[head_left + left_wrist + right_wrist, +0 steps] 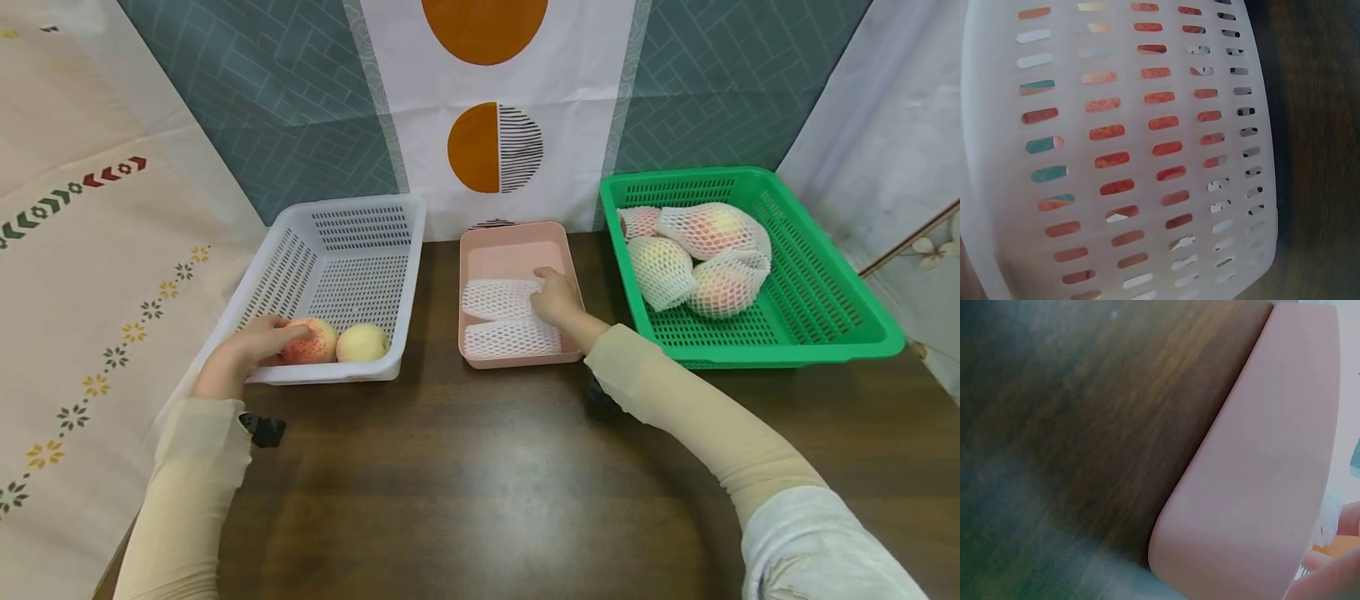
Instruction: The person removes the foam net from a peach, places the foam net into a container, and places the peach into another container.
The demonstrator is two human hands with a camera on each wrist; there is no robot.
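Observation:
In the head view, my left hand reaches into the front left corner of the white basket. It grips a red and yellow peach, thumb over the top. A pale yellow peach lies to the right of that one. My right hand is over the right side of the pink tray and pinches the end of a white foam net sleeve. Nearer the front of the tray lies a second foam net sleeve. The left wrist view shows mostly the basket's slotted wall, with red fruit behind it.
On the right stands a green basket holding several peaches in foam nets. Patterned cloths hang behind and at the left. The brown wooden table extends toward me.

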